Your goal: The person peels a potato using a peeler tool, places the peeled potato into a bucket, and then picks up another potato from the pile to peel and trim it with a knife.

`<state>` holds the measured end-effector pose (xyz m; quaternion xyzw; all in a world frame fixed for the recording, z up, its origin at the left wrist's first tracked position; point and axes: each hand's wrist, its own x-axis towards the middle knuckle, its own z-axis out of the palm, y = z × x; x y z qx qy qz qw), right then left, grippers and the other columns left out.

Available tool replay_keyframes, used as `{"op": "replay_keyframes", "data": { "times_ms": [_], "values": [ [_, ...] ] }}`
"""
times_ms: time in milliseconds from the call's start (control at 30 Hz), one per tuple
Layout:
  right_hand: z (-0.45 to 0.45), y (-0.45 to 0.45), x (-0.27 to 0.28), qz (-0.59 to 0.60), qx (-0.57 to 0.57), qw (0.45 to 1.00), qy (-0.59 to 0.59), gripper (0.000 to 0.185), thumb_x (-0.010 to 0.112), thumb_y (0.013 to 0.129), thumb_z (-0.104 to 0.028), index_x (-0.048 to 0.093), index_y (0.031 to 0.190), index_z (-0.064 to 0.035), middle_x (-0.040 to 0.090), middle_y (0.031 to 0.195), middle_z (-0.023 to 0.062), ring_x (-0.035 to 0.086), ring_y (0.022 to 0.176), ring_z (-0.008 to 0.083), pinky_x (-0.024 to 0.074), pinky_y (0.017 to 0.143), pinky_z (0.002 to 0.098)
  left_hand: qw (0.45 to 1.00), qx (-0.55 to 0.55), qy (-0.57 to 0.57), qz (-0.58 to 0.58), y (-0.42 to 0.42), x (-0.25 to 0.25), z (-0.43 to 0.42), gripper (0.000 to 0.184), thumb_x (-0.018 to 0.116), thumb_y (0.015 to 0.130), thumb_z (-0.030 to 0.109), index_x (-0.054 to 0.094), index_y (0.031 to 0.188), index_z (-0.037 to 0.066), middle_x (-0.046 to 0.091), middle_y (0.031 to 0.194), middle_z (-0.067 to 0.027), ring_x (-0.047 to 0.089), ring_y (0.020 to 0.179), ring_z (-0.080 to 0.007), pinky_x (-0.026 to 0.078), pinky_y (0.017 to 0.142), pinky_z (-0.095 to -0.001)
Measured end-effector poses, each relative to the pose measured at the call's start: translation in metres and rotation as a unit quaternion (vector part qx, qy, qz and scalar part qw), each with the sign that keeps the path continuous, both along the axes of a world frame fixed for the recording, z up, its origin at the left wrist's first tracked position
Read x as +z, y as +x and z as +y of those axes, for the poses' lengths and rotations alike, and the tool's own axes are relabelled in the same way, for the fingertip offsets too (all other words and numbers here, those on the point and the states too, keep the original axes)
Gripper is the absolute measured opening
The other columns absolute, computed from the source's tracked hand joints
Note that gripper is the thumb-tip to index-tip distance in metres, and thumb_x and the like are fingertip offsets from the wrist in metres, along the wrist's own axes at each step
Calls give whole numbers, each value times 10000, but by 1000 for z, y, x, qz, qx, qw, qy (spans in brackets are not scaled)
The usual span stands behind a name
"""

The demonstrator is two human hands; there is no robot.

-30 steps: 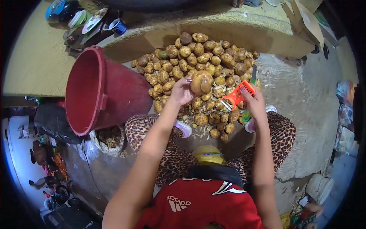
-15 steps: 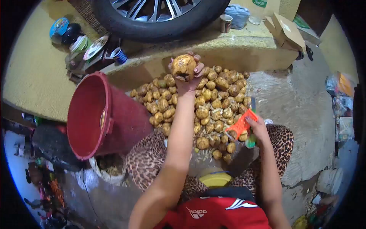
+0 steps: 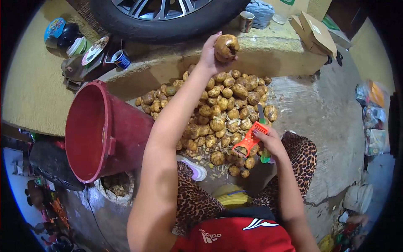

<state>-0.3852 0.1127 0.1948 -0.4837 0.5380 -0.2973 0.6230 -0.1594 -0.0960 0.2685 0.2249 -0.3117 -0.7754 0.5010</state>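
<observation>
My left hand (image 3: 211,54) is closed round a large brown potato (image 3: 226,47), which is raised in front of the ledge and has a dark hollow in its side. An orange peeler (image 3: 249,141) is gripped in my right hand (image 3: 268,140), low over the right part of the potato pile (image 3: 218,103). Beside and under the peeler lies a knife with a green handle (image 3: 265,156), its dark blade pointing away from me; whether my fingers also touch it is unclear. Pale peelings are scattered among the potatoes.
A tilted red bucket (image 3: 126,126) stands left of the pile, with a sack (image 3: 118,187) below it. A yellow container (image 3: 231,197) sits between my legs. The ledge (image 3: 268,46) bears a tyre (image 3: 168,31), a cup (image 3: 246,22) and a cardboard box (image 3: 315,33).
My left hand has carried the potato up and forward from over the pile and turned it. My right hand keeps the peeler and has shifted lower and slightly left in view.
</observation>
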Motion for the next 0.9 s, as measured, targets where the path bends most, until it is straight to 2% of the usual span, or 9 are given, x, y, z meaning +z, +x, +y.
{"op": "replay_keyframes", "data": {
  "times_ms": [233,367,500,600,633,700,767,833,900],
  "values": [
    [2,-10,-1,-43,15,999,-25,185,562,850,-224,572,906,-48,567,699,-22,470,528,48,367,449,206,993,73,10,93,-3,-8,21,537,455,803,534,526,1015,46,567,900,-135,558,733,-236,467,536,-279],
    [2,-7,-1,-97,-47,990,-93,187,557,852,-211,566,908,-33,560,683,-10,470,518,55,400,465,219,980,121,124,102,-32,-26,59,585,492,808,544,490,1107,41,542,984,-155,564,794,-276,519,604,-303],
    [2,-17,25,-157,-5,987,14,188,561,848,-206,561,928,-36,555,704,-2,521,610,81,424,510,211,975,120,179,60,-39,-35,106,506,539,814,481,509,1111,72,569,1014,-132,585,855,-294,545,625,-323],
    [-5,-14,40,-56,29,998,-15,176,566,838,-208,582,887,-40,566,763,23,533,652,114,443,540,258,978,104,172,46,-29,-31,140,480,578,805,444,514,1105,75,575,1012,-117,592,859,-282,548,615,-317],
    [-7,-9,37,-25,40,991,-121,171,575,822,-211,590,870,-47,557,770,36,534,643,138,446,548,281,978,92,183,49,-24,-33,148,471,585,804,433,514,1104,77,575,1012,-113,592,863,-277,548,618,-312],
    [-10,9,32,42,61,942,-327,161,591,790,-216,607,835,-62,539,785,62,537,626,187,453,564,326,970,91,217,55,-21,-39,160,456,590,808,422,512,1106,86,578,1000,-90,592,855,-248,542,638,-324],
    [-11,15,43,143,138,882,-427,154,605,752,-221,616,808,-78,517,801,94,544,644,245,454,588,362,965,123,226,49,-22,-43,162,487,611,786,443,506,1104,89,574,997,-86,586,849,-229,528,662,-340],
    [-4,23,61,235,214,833,-452,139,621,690,-221,612,775,-113,469,794,123,547,655,307,458,583,380,951,154,266,10,-18,-48,163,482,566,803,490,509,1101,115,570,997,-61,567,875,-203,490,722,-368],
    [-6,29,59,291,248,789,-481,121,618,682,-208,603,757,-115,465,802,121,554,646,297,459,568,388,961,157,226,13,-12,-55,164,476,513,824,514,511,1104,130,572,1007,-50,558,907,-189,480,739,-366]
  ]
}}
